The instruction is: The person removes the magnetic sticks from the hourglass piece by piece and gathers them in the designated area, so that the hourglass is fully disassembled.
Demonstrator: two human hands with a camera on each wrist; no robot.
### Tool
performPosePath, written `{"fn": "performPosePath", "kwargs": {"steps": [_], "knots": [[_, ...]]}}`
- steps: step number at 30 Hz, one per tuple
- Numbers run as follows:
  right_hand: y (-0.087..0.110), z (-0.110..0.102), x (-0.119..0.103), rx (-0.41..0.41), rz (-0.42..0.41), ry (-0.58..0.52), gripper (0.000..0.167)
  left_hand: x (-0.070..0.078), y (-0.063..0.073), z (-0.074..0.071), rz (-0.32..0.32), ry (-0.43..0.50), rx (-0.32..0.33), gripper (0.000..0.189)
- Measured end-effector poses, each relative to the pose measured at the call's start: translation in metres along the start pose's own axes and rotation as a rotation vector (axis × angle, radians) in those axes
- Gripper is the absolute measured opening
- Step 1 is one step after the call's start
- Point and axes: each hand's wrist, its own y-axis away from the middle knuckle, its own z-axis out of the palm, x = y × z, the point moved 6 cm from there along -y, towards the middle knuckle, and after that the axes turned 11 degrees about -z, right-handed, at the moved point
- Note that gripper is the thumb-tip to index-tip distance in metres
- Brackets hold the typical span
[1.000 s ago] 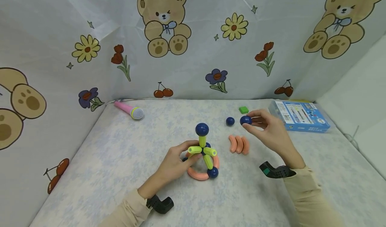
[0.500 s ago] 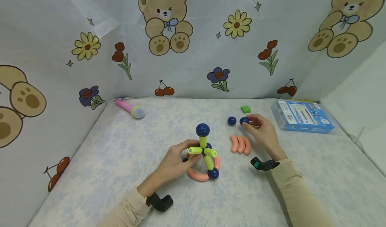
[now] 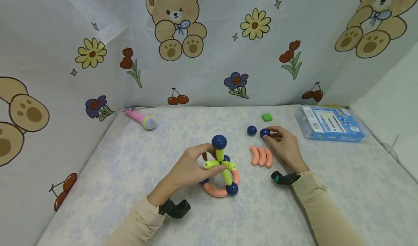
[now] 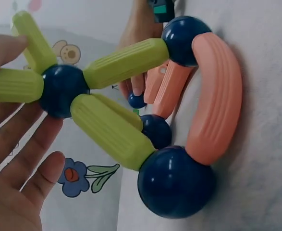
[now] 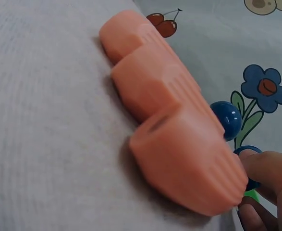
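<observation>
A stick-and-ball model (image 3: 226, 177) stands near the table's middle: a ring of curved salmon pieces and dark blue balls, lime rods meeting at a central ball, and a larger blue ball (image 3: 219, 142) on top. My left hand (image 3: 192, 166) holds it about the central joint, its thumb in front and the fingers behind; the left wrist view shows the thumb against a lime rod (image 4: 13, 85). Between thumb and fingers, my right hand (image 3: 284, 146) pinches a dark blue ball (image 3: 263, 132) low over the table. Another blue ball (image 3: 251, 130) lies just left of it.
Three curved salmon pieces (image 3: 261, 156) lie side by side in front of the right hand's ball. Behind it is a small green block (image 3: 267, 117). A blue box (image 3: 333, 124) sits at the back right, a pink toy microphone (image 3: 141, 119) at the back left.
My right hand has come down and leftward with its ball, close to the other blue ball. My left hand has shifted its hold higher, its thumb now at the central joint.
</observation>
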Motion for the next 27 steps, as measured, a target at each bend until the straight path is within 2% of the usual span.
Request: {"fn": "performPosePath", "kwargs": {"steps": [8,15,18,22,27], "knots": [[-0.008,-0.004,-0.008,0.027,-0.032,0.008,0.045,0.000,0.000,-0.007,-0.007,-0.004,-0.062,0.030],[-0.013,-0.017,-0.031,0.105,-0.080,0.035,0.045,-0.007,0.000,-0.003,-0.057,0.036,-0.102,0.036],[-0.014,-0.022,-0.052,0.120,-0.138,0.031,0.044,-0.010,0.001,0.001,-0.076,0.051,-0.098,0.043],[-0.011,-0.024,-0.089,0.120,-0.271,0.013,0.042,-0.012,0.000,0.006,-0.090,0.070,-0.070,0.046],[-0.003,-0.017,-0.133,0.048,-0.437,-0.030,0.041,-0.015,0.000,0.005,-0.104,0.073,-0.064,0.046]]}}
